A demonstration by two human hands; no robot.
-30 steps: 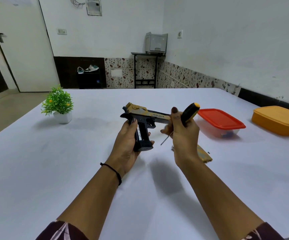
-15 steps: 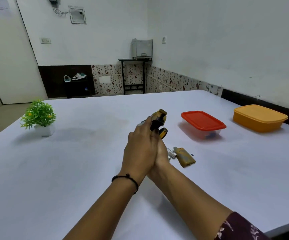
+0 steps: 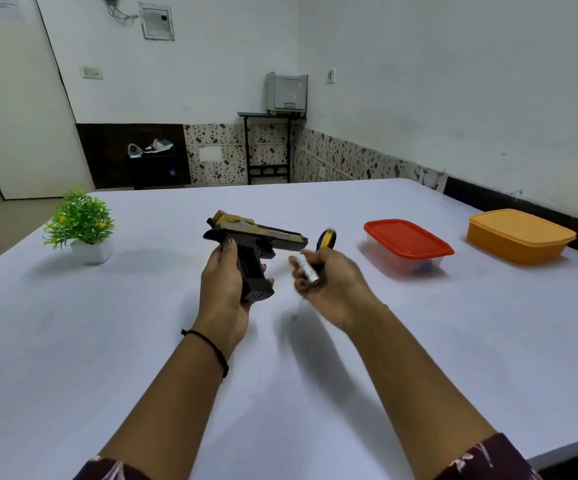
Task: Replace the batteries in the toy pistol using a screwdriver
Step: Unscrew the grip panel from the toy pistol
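My left hand (image 3: 223, 292) grips the black and gold toy pistol (image 3: 252, 242) by its handle, barrel pointing right, above the white table (image 3: 107, 341). My right hand (image 3: 336, 285) is just right of the pistol, blurred by motion. It pinches a white battery (image 3: 306, 269) at the fingertips and holds the screwdriver, whose yellow and black handle (image 3: 328, 238) sticks up behind the fingers and whose thin shaft (image 3: 299, 308) points down below the hand. The pistol's cover piece is hidden from view.
A small potted green plant (image 3: 81, 225) stands at the left. A clear box with a red lid (image 3: 406, 245) and an orange lidded box (image 3: 519, 235) sit at the right, near the wall-side table edge.
My hands were pressed together over the pistol half a second ago and have come apart. My right hand now holds a battery with the screwdriver. The pistol's barrel has swung to point right.
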